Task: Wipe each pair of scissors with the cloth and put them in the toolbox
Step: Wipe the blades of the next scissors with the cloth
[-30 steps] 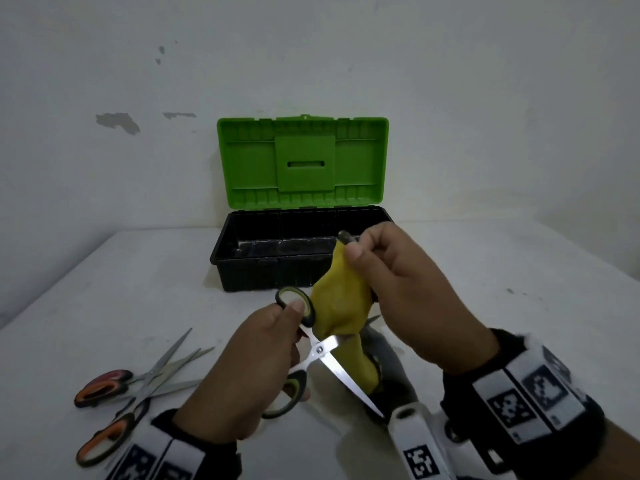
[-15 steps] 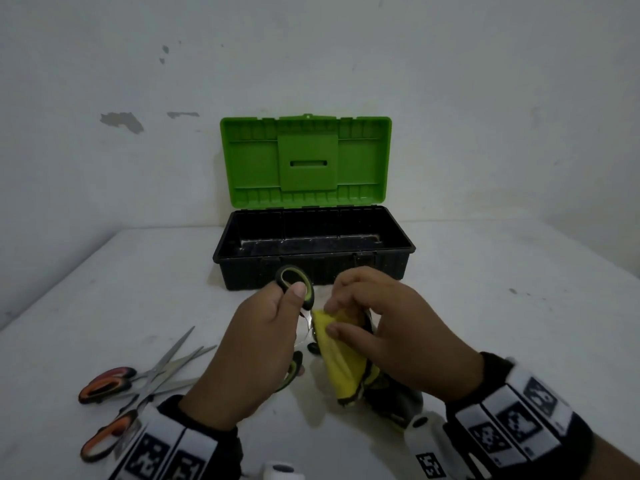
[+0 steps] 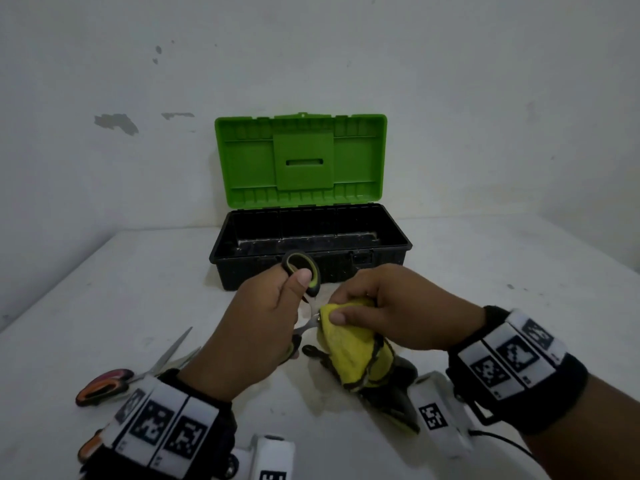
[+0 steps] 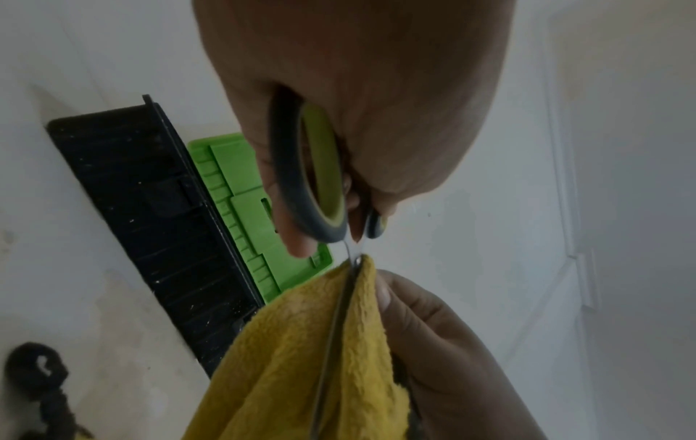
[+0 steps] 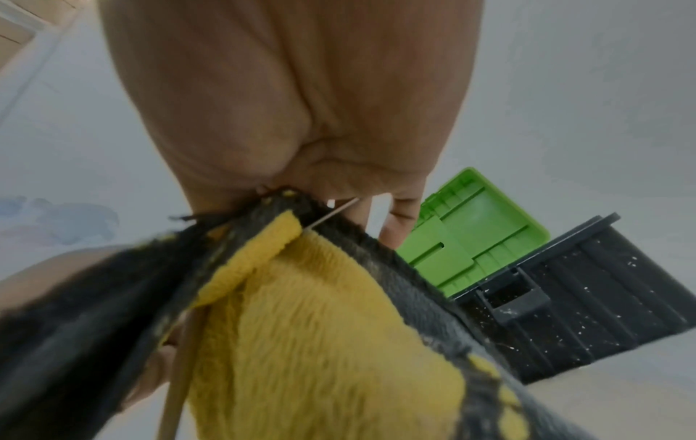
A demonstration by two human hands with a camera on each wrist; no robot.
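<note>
**Cloth wrapped on the blades, toolbox open behind**

I see the toolbox standing open on the white table, green lid upright, its black tray showing nothing inside from my head view. I can read no brand or writing anywhere; the wrist bands carry only square coded markers. My left hand curls round the green-and-grey scissors at the handles, just in front of the box. My right hand pinches the yellow cloth folded over the blades, beside the left hand. Orange-handled scissors lie on the table at my left.
</note>
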